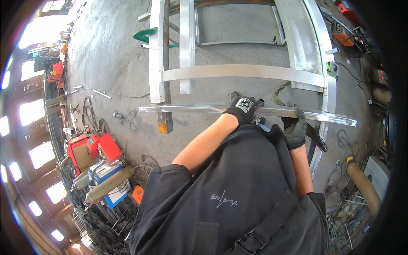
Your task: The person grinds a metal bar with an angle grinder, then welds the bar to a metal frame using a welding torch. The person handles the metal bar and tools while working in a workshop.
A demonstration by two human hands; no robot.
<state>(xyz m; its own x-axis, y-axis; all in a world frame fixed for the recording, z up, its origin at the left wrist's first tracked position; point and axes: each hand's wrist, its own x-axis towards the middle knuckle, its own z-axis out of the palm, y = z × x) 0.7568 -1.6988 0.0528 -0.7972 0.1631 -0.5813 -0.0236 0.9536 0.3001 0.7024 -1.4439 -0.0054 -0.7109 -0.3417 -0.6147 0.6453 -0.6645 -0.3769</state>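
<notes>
A long shiny metal bar (191,109) lies crosswise in front of my body, reaching past both sides of the frame. My left hand (243,109), in a black work glove, is closed on it near the middle. Farther right, my right hand (295,129) grips the same bar, its gloved fingers over the top. Just beyond is a flat metal crosspiece (238,71), part of a large metal frame with a pale left beam (156,55) and a wide right panel (304,42). A rusty-ended steel beam (165,121) passes under the bar's left part.
A small green-and-black device (332,69) sits on the frame's right edge. A green curved piece (144,35) juts out at the far left. Red machines (109,148) and gas cylinders (108,185) stand at the left. Cables and a brown cylinder (363,187) lie at the right.
</notes>
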